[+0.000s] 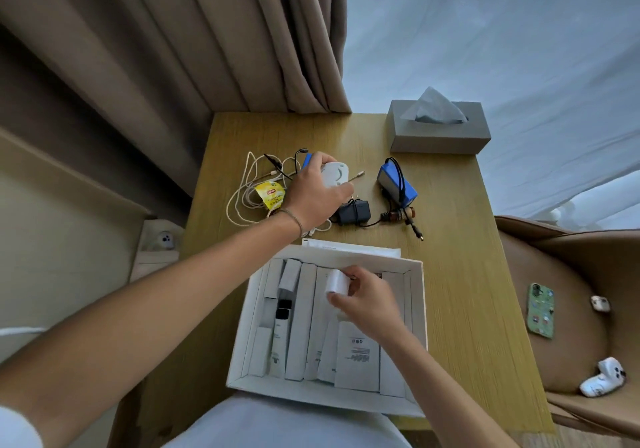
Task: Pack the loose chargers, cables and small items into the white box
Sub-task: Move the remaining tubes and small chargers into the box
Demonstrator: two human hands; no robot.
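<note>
The open white box (418, 312) lies at the near edge of the wooden table, filled with several slim white cartons and a leaflet. My right hand (367, 300) is inside it, gripping a small white charger block (335, 283). My left hand (317, 193) reaches to the pile behind the box and closes over a rounded white charger (335, 174). Around it lie white cables (242, 194), thin black cables (277, 163), a yellow tea bag packet (270, 194), a black plug adapter (355, 212) and a blue battery pack (396, 179) with black leads.
A grey tissue box (438, 134) stands at the table's far right corner. Curtains hang behind the table. To the right is a tan chair (568, 309) holding a green-cased phone (541, 309) and small white items. A white paper (349, 248) sticks out behind the box.
</note>
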